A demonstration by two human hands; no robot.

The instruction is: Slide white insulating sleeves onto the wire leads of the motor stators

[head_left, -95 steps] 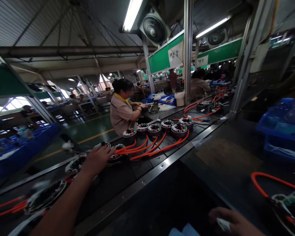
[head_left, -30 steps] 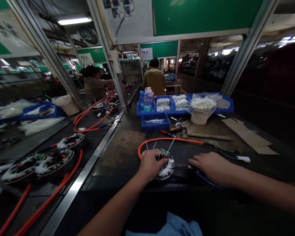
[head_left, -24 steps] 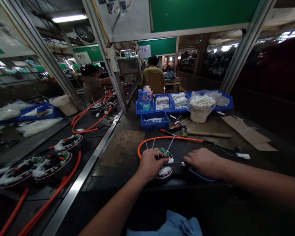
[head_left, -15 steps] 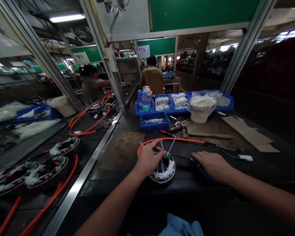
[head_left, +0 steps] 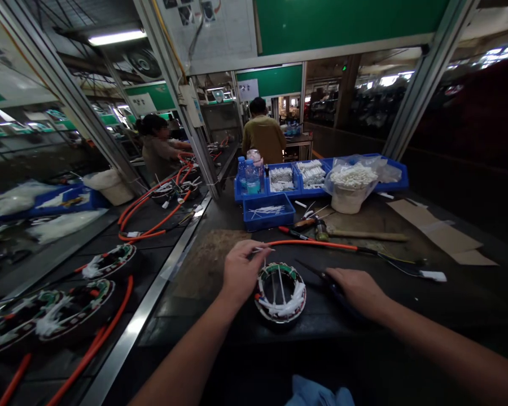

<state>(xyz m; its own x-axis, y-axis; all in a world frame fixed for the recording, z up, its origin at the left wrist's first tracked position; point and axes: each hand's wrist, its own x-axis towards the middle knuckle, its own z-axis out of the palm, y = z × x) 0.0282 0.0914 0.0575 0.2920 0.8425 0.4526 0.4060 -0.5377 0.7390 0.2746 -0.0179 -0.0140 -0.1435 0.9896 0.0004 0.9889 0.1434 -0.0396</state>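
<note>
My left hand (head_left: 242,272) is closed in a pinch on a thin white cable tie (head_left: 264,250), whose end sticks out past the fingertips. Right beside it, a ring-shaped motor stator (head_left: 280,320) lies on the dark bench, with white wrapping along its near side and pale strips across its opening. An orange sleeved cable (head_left: 313,243) runs behind the ring to a white connector (head_left: 433,276). My right hand (head_left: 358,288) is wrapped round dark-handled scissors (head_left: 311,269), their pointed blades aimed left at the ring without touching it. The handles are partly hidden under the palm.
Behind the ring stand a small blue bin (head_left: 268,217) of white ties, bottles (head_left: 252,177) and a bagged tub (head_left: 347,197). A hammer (head_left: 364,234) and cardboard (head_left: 440,234) lie to the right. More stators (head_left: 78,313) sit left, past a metal rail (head_left: 139,307). Two people work farther back.
My left hand has drawn back left off the ring, with a cable tie now lying crosswise in its fingers. Upright tie ends no longer stand above the ring. The scissors have shifted slightly left.
</note>
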